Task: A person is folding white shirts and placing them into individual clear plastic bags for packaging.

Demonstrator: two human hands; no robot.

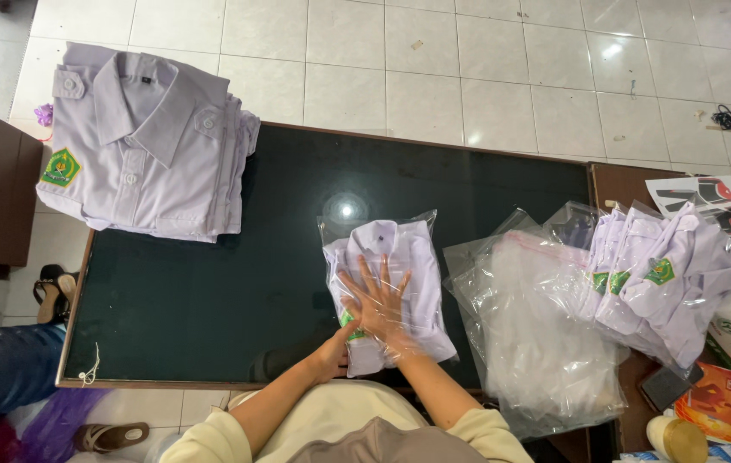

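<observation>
One dark table [211,283] fills centre frame. One stack of folded shirts [147,141] sits upper left. One bagged shirt [391,287] lies centre, both hands on it: right hand [378,300] flat, fingers spread; left hand [335,351] partly hidden, grip unclear.

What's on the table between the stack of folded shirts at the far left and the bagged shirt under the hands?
Nothing: the head view shows only bare dark tabletop between the folded shirt stack and the bagged shirt.
</observation>
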